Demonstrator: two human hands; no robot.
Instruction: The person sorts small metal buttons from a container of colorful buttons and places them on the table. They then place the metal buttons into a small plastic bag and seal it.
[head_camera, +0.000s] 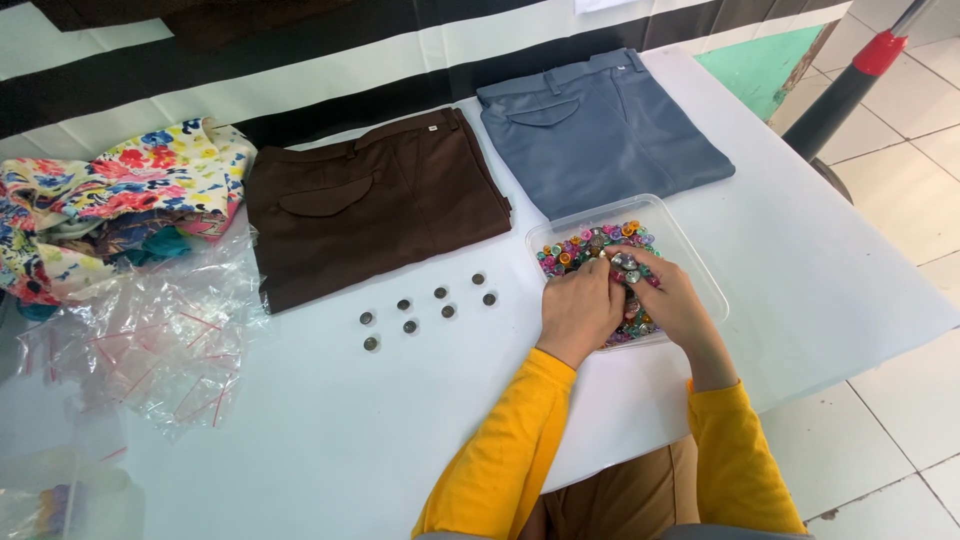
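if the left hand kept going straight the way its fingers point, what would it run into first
The left hand points up and slightly right, into the clear plastic tray. It would first meet the colourful buttons heaped there, then the tray's far wall, and beyond that probably the folded blue-grey trousers.

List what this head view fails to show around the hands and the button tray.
- Buttons under the left hand and right hand: hidden by both hands.
- Any grip: fingertips too small to tell.
- Clear tray near edge: covered by wrists.
- Eight dark buttons: detail too small.
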